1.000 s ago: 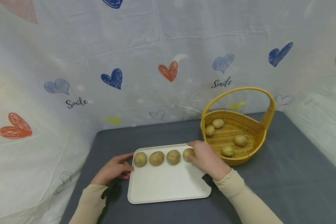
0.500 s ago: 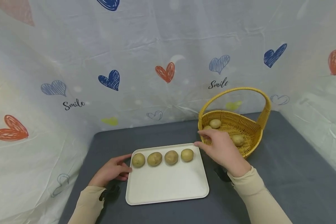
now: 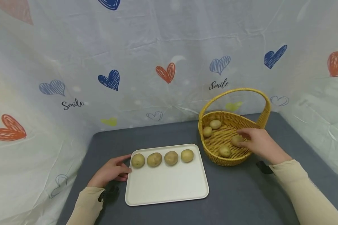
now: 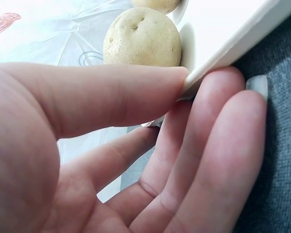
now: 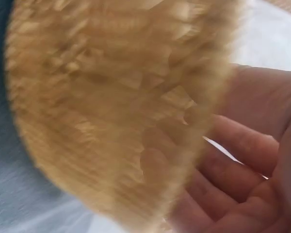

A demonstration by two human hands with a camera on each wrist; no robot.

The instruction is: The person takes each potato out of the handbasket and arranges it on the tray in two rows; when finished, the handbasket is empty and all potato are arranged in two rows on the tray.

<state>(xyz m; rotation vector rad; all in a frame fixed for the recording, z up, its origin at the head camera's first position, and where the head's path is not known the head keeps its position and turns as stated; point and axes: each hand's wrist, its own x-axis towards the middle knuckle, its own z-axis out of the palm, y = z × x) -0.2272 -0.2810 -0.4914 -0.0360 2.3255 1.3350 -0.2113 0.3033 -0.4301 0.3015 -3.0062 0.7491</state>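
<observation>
My left hand (image 3: 111, 170) holds the left rim of a white rectangular tray (image 3: 166, 184). In the left wrist view the thumb (image 4: 136, 97) lies against the top of the rim, with fingers curled under it. Along the tray's far side sits a row of several potatoes (image 3: 171, 158). My right hand (image 3: 260, 143) reaches over the right rim of a yellow wicker basket (image 3: 223, 162), its thumb and fingers spread around a potato (image 3: 236, 141) inside. Whether they press on it is unclear; the right wrist view is blurred and the basket wall hides the fingertips.
Three other potatoes lie in the basket: one at the front (image 3: 224, 151), two at the left and back (image 3: 215, 124). A tall handle (image 3: 236, 90) arches over the basket. The grey tabletop (image 3: 157, 137) ends at a white printed curtain (image 3: 135, 53).
My right hand has let go of the rightmost potato on the tray and moved right to the basket. My left hand stays at the tray rim.
</observation>
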